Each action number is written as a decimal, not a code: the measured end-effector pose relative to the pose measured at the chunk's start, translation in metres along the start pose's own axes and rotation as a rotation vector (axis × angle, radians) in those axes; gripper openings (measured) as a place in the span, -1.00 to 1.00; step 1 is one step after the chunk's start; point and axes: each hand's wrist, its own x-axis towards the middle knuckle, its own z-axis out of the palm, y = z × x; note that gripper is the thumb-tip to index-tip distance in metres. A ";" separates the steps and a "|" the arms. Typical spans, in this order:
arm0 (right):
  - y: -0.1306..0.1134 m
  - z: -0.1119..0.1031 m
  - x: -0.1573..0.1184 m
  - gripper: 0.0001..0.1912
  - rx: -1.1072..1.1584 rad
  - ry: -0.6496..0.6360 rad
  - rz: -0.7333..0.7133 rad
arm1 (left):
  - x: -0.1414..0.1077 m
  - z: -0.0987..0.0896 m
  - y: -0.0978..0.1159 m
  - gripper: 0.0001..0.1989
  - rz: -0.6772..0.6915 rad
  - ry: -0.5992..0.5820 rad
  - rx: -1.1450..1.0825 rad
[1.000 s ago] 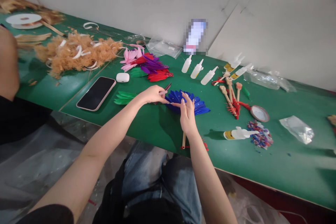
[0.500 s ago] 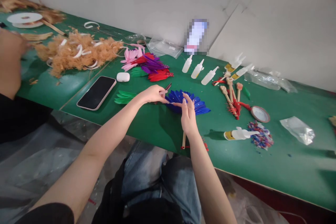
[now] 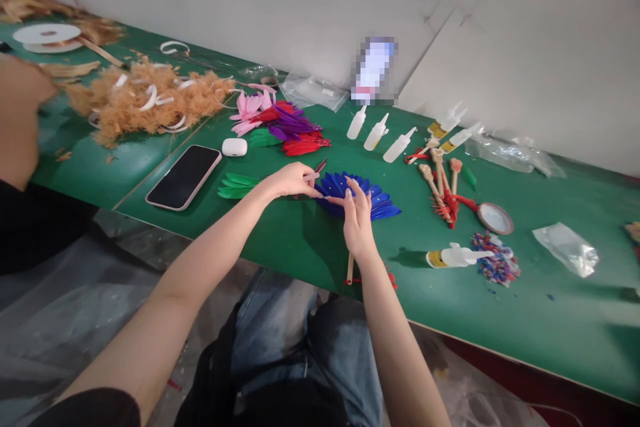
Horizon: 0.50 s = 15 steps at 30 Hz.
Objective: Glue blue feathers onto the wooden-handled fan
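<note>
A fan of blue feathers dotted with small pale specks lies spread on the green table. A wooden stick comes out below it, partly covered by my right wrist. My left hand is closed around slim pinkish tweezers, and its thumb and fingertip pinch at the fan's left edge. From the right, my right hand grips the fan, one finger reaching to the left fingertips and others over the feathers. Green feathers lie just left of my left hand.
Pink, purple and red feathers lie behind. Glue bottles stand at the back; another bottle lies by colourful beads. Wooden sticks with red ties are to the right, a phone left. A co-worker's arm is far left.
My right hand has shifted very slightly on the blue fan. The co-worker's hand at the far left has moved a little; the rest looks the same.
</note>
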 end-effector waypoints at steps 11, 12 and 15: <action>-0.006 -0.003 0.001 -0.57 -0.003 -0.028 0.026 | 0.001 0.001 0.000 -0.73 0.021 -0.002 -0.015; -0.006 -0.003 0.001 -0.57 -0.006 -0.030 0.026 | 0.001 0.001 0.000 -0.73 0.022 -0.002 -0.016; -0.005 -0.002 0.000 -0.55 -0.015 -0.033 0.021 | 0.001 0.001 -0.001 -0.74 0.021 -0.004 -0.019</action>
